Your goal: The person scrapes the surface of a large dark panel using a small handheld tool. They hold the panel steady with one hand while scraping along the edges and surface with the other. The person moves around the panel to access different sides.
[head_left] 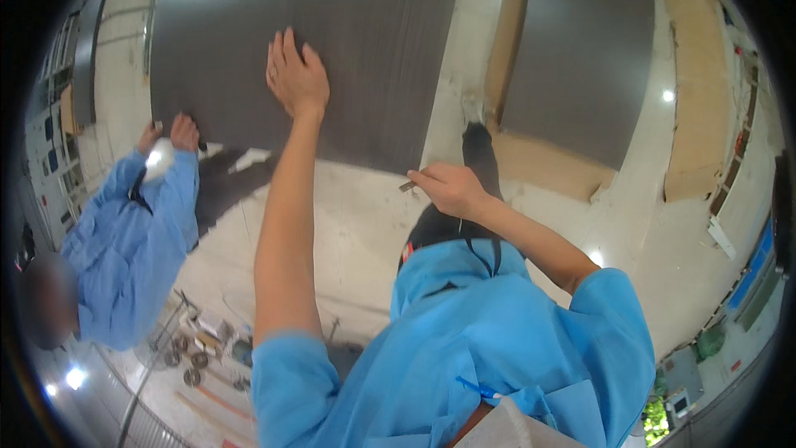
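Observation:
A large dark grey-brown panel (356, 50) fills the upper middle of the view. My left hand (298, 79) lies on its surface, fingers stretched out, holding nothing. At the panel's near right corner my right hand (450, 189) is closed around a small flat grey tool (408, 186). Only the tool's end sticks out past the fingers, so its exact kind is hidden. It is close to the corner; whether it touches the edge I cannot tell.
A co-worker in a blue shirt (137, 241) stands on the left, hands at the panel's near left corner. A second dark panel (580, 58) lies on cardboard (547, 170) to the right. More cardboard (701, 99) lies beyond. Round metal pieces (192, 377) lie lower left.

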The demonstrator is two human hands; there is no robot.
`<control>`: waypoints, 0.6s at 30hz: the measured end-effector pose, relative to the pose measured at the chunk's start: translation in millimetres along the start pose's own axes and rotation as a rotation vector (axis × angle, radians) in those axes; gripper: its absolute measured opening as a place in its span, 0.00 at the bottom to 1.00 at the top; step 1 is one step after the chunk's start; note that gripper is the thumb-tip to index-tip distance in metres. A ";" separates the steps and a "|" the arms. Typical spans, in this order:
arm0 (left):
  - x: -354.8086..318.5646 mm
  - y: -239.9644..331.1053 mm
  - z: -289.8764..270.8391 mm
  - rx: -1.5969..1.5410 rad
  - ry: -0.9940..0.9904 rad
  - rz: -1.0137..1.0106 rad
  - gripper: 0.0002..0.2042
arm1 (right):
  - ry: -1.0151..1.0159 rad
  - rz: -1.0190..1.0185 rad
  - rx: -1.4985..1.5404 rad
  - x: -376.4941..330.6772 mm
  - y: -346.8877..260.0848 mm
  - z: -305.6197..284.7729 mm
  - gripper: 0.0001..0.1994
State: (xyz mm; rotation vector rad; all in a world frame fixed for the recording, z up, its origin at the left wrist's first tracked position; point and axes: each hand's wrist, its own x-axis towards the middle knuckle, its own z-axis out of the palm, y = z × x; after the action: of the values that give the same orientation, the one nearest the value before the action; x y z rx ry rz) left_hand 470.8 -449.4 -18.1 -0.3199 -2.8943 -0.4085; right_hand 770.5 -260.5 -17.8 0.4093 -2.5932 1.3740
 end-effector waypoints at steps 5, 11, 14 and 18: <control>4.4 5.8 -3.9 0.034 -0.032 -0.003 0.26 | 0.374 0.179 0.016 139.2 145.0 -86.5 0.17; 6.7 7.8 -8.0 0.032 -0.041 0.006 0.26 | 0.729 0.205 -0.281 325.8 323.3 -209.2 0.14; 8.3 9.8 -9.0 0.022 -0.072 0.011 0.26 | 0.672 0.238 -0.283 365.7 375.9 -248.1 0.13; 8.0 11.8 -14.3 0.037 -0.066 0.016 0.26 | 0.652 0.245 -0.171 389.3 402.3 -265.5 0.15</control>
State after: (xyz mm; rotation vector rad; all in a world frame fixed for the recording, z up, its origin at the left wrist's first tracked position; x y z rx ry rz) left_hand 468.4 -441.0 0.1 -0.3576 -2.9575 -0.3472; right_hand 279.9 113.9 -73.9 -0.3436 -2.2181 1.0894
